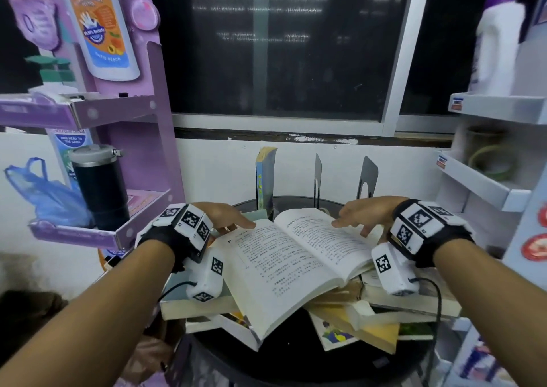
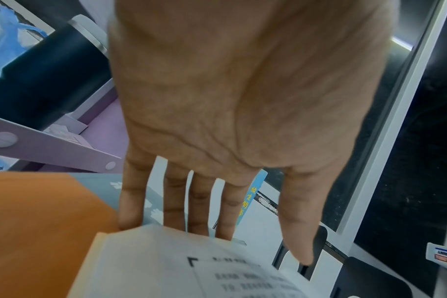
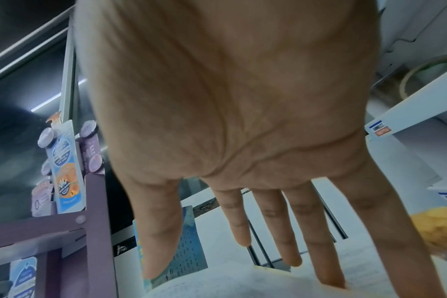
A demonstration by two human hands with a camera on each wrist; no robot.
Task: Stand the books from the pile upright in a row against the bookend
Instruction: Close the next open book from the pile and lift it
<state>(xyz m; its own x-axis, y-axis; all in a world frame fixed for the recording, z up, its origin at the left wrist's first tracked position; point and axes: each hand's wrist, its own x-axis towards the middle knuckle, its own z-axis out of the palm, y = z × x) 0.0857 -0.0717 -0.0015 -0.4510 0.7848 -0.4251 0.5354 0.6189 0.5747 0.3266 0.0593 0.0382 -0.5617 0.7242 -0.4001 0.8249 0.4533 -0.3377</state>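
Two hands lie on an open book that tops a messy pile of books on the round dark surface. Its pages carry dense printed Chinese text, too small to read. The left hand has straight fingers tucked at the far edge of the left page, thumb stretched above the paper, gripping nothing I can make out. The right hand spreads straight fingers over the right page, tips touching it.

Behind the pile, one blue-spined book stands upright, yellow Chinese characters down its spine. To its right stand two dark metal bookends, apart from it.

On the left, a purple cardboard display rack shows a printed lotion bottle reading "WHITE PEACH". Its lower shelf holds a black tumbler with a steel lid, and beside that a blue plastic bag. On the right, a white shelf unit holds a glass jar; contents unclear.
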